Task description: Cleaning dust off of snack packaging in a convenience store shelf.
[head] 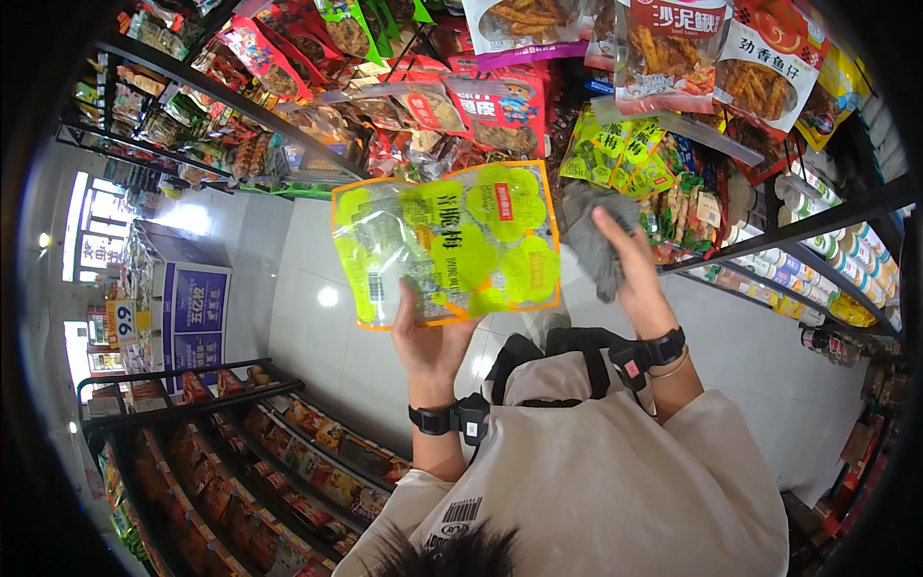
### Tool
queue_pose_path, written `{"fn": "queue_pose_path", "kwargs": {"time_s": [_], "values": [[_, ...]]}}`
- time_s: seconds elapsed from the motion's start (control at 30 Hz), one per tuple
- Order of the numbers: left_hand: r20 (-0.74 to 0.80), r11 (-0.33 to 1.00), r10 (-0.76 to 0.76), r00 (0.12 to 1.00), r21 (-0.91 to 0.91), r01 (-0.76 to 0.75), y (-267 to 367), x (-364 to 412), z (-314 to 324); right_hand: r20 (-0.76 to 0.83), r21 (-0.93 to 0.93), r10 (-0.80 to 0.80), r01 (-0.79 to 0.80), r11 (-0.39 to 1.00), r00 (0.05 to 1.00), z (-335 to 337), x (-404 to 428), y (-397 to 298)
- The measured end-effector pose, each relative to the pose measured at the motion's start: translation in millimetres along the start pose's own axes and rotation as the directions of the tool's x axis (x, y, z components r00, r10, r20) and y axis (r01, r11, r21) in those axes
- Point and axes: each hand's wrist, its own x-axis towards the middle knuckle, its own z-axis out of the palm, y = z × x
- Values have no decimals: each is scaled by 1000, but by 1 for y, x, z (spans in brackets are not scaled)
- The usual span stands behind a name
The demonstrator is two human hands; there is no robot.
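My left hand [433, 339] grips the lower edge of a large plastic snack pouch [461, 252], its thumb over the front. The pouch is clear and printed green with an orange border, and glare lies on its left part. In my right hand [631, 267] is a crumpled grey cloth [595, 234], held to the right of the pouch and not over its face. Just above the cloth, small green snack bags [616, 151] of a similar print hang on the rack. Each wrist wears a black strap with a small device.
Red fish-skin snack bags [497, 108] and dried-fish pouches [670, 50] hang ahead. A black shelf rail [800, 227] runs at the right, above rows of tubs. Low tiered shelves [252, 461] with packets stand at the lower left. A purple-sided display [198, 310] is farther left, across the tiled floor [317, 288].
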Motion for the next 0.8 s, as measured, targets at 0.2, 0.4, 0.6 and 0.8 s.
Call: {"fn": "queue_pose_path", "kwargs": {"time_s": [0.2,0.4,0.6,0.8], "values": [[8,999,-16,1000,-32,16,3,-3,4,112,-360,-410,422,832,905,34,-14,-22],[88,991,-30,996,-125,41,-2,2,21,487,-451,-594,767,457,641,70,-6,18],[51,996,68,996,-68,-64,6,8,30,725,-455,-575,890,14,380,96,-44,24],[36,993,85,996,77,-88,-2,7,19,679,-534,-597,845,-3,427,106,-37,25]]}}
